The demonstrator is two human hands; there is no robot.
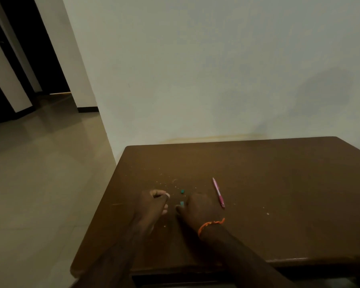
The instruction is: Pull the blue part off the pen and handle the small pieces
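- Teal piece point(182, 203) sits on the brown table point(279, 204), pinched at the fingertips of the right hand point(197, 206), whose wrist wears an orange thread band point(210, 224).
- Left hand point(152, 204) rests just beside it, fingers curled; anything inside cannot be made out.
- Second teal piece point(182, 191) lies slightly farther back.
- Pink pen point(218, 192) lies to the right.

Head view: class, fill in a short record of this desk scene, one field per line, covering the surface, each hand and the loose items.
Surface: brown table against a pale wall
Left hand: fingers curled, resting on the table; nothing plainly held
Right hand: curled at a small teal piece; grip cannot be told
Wrist: orange thread band on the right wrist
Loose items: second teal piece lying apart; pink pen right of the hands
Debris: pale crumbs scattered beyond the hands
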